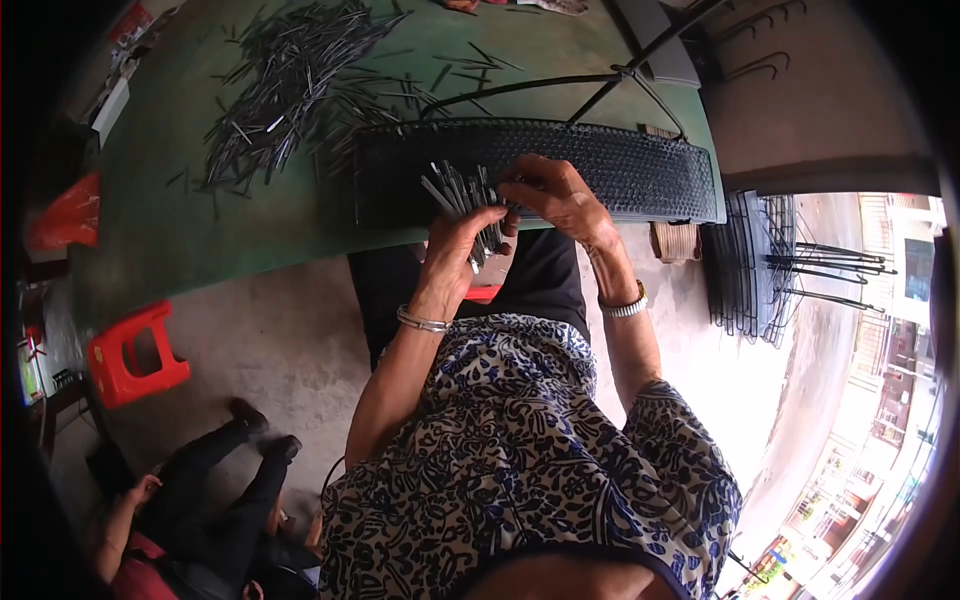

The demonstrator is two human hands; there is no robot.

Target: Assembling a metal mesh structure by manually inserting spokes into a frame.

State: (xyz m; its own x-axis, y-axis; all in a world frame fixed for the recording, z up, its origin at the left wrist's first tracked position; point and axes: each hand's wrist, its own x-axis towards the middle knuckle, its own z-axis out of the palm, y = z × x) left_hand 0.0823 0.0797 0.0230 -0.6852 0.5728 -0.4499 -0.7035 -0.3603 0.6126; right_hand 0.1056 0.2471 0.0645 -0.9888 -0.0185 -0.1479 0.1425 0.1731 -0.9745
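Note:
A bundle of thin dark strips (462, 192) with shiny ends stands in my left hand (452, 248), its fingers wrapped round them. Just to its right, my right hand (568, 205) has its fingers pinched together close to the bundle's upper right side. Whatever lies between those fingertips is too small or hidden to make out. Both hands are over the near edge of a long black tray (630, 165) whose face is covered in small honeycomb holes. Black rods (520, 90) tied together rise from the far side of this tray.
Loose strips of the same kind lie in a heap (300, 80) on the green table (270, 235). A red plastic stool (140, 352) stands on the floor at left, near a seated person's legs (215, 470). Black wire racks (750, 265) are stacked at right.

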